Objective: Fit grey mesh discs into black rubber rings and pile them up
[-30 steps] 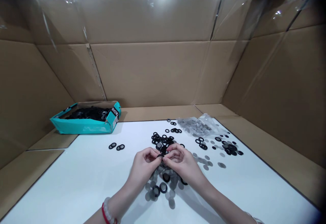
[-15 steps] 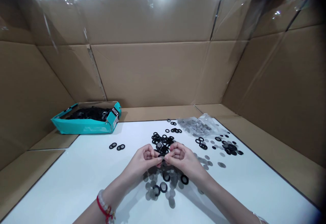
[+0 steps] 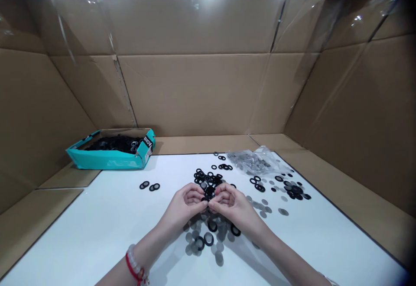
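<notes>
My left hand (image 3: 190, 201) and my right hand (image 3: 229, 201) meet above the middle of the white table, thumbs close together. Both are closed in a pinch around a small black ring (image 3: 205, 199), partly covered by the fingertips. Just beyond the fingers lies a pile of black rings (image 3: 208, 177). Grey discs (image 3: 220, 246) are scattered below and between my wrists, with a black ring around a grey disc (image 3: 208, 238) among them.
A teal box (image 3: 107, 160) full of black rings stands at the back left. Two pairs of rings (image 3: 154, 186) lie left of the pile. A clear bag (image 3: 251, 161) of grey discs is at the back right, near more black pieces (image 3: 295, 189). Cardboard walls (image 3: 195, 95) surround the table.
My thumbs have come closer together over the ring. The view has shifted slightly; the loose pieces on the table look the same.
</notes>
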### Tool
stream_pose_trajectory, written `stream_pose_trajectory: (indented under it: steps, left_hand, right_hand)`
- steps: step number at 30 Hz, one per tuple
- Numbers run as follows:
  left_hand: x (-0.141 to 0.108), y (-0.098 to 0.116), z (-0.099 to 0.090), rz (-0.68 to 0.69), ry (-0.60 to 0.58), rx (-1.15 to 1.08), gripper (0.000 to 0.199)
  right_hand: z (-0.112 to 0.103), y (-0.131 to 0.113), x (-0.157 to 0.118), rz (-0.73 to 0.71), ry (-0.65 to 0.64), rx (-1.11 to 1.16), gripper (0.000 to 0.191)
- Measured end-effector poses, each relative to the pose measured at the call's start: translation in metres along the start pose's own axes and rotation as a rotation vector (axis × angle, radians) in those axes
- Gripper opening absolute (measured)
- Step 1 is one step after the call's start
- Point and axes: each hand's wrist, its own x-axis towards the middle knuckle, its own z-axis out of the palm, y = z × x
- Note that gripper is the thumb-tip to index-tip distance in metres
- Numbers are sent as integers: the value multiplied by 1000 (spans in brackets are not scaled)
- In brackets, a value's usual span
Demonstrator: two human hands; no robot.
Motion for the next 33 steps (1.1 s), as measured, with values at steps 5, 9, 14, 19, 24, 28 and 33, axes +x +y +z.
stream_pose_trajectory:
  steps: [5, 9, 14, 19, 24, 28, 33]
  left_hand:
    - [1, 0, 0, -11, 30, -37, 30]
    - [0, 3, 1, 7, 20, -38, 28]
    - [-2, 4, -2, 9, -51, -4, 28]
    - [-5, 7, -2, 142, -50, 193, 18]
    - [-13, 8, -4, 500, 78, 549, 11]
    - [-14, 0, -10, 819, 103, 766, 20]
    - [-14, -5, -8, 947, -9, 801, 30]
  right_hand:
    - [2, -1, -2, -20, 15, -22, 42]
    - [2, -3, -3, -12, 21, 10, 42]
    - [0, -4, 0, 67, 3, 89, 50]
    - [-2, -3, 2, 45, 24, 86, 50]
    - [0, -3, 1, -19, -4, 110, 48]
    - [3, -8, -3, 77, -165, 66, 41]
    - [2, -14, -5, 7, -155, -3, 38]
